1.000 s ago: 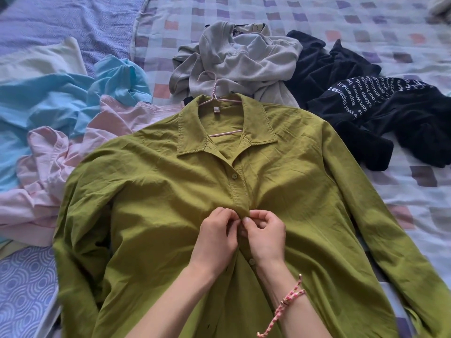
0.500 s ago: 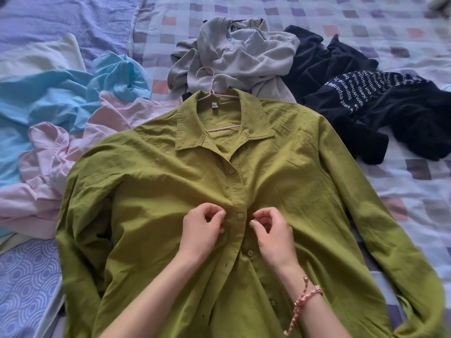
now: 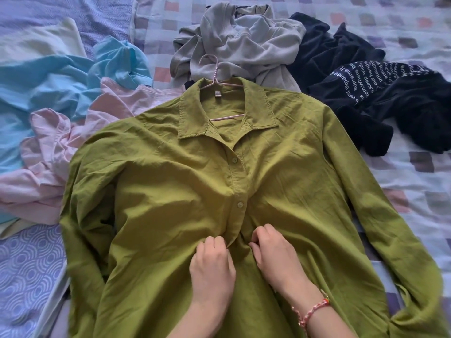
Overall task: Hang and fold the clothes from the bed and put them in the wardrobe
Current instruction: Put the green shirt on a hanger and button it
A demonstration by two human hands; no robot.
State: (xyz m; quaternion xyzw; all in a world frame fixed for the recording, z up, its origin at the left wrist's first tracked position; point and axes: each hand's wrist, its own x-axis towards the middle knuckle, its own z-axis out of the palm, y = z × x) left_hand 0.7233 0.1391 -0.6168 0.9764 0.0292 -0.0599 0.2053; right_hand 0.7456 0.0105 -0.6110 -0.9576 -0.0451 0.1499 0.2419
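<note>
— What had changed since a moment before?
— We had moved both hands lower down the placket, below the fastened button (image 3: 240, 204).
— And our grip?
— Our left hand (image 3: 212, 269) and right hand (image 3: 275, 259) each pinched the front edge of the green shirt (image 3: 170, 215), fingers curled. It lay flat on the bed (image 3: 415, 215), over its pink hanger (image 3: 214, 76).

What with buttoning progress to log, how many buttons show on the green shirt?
2. The green shirt's upper button sits below the collar; the lower button lies above the left hand and right hand. Others may hide beneath them.
</note>
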